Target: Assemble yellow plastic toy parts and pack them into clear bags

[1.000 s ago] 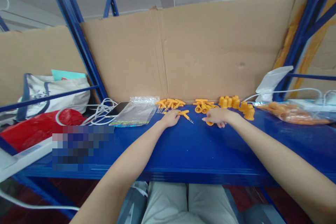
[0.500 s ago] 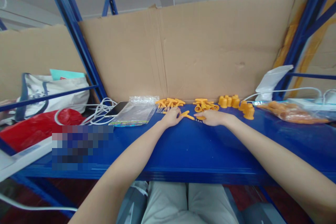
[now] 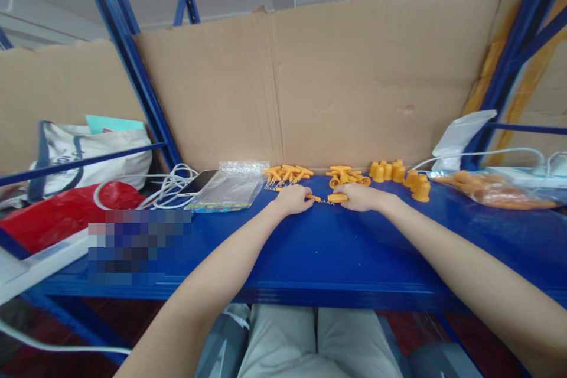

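Note:
Over the blue shelf top, my left hand (image 3: 294, 199) is closed round the handle of an orange corkscrew (image 3: 314, 198), whose ridged shank and metal spiral point right. The fingers hide its crossbar. My right hand (image 3: 359, 197) pinches a ribbed orange cap (image 3: 338, 198), held level at the spiral's tip. Whether the tip is inside the cap I cannot tell. Behind my left hand lies a cluster of orange corkscrews (image 3: 290, 173) with bare spirals. Behind my right hand is a group of orange corkscrews with bell-shaped ends (image 3: 348, 179).
Several orange caps (image 3: 387, 171) stand upright at the back right, near a clear bag of orange parts (image 3: 487, 189). Left of my hands lie a clear plastic bag (image 3: 233, 189), a phone (image 3: 201, 182) and white cables (image 3: 170, 189). A cardboard sheet (image 3: 336, 82) closes the back.
My left hand has closed over the corkscrew's crossbar, which showed before. The corkscrew has straightened towards level, and the cap in my right hand now shows more fully, in line with the spiral.

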### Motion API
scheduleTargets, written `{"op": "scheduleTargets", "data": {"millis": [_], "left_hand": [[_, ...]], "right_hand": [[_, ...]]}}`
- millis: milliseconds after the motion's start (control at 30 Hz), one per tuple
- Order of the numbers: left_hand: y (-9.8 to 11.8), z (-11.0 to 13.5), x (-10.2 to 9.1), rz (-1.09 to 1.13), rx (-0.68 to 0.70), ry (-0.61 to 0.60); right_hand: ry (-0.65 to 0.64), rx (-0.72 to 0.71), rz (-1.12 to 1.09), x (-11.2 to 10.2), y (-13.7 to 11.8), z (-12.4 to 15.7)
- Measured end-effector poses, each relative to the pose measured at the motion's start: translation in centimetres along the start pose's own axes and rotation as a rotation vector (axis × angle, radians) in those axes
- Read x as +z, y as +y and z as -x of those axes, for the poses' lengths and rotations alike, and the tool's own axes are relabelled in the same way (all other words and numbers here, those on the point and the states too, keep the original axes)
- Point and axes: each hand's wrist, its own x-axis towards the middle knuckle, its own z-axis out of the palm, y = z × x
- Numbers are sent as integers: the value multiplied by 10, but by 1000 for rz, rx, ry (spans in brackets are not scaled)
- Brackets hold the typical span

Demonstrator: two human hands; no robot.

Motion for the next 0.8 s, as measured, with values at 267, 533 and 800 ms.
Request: {"op": "scheduleTargets", "data": {"millis": [267, 533, 800], "left_hand": [[0, 4, -11, -46, -127, -99], [-6, 2, -11, -74, -109, -124], [-6, 3, -10, -37, -114, -140]], "right_hand": [[22, 39, 65, -1, 8, -1], [2, 55, 52, 1, 19, -3], [43, 28, 22, 5, 21, -6]]}}
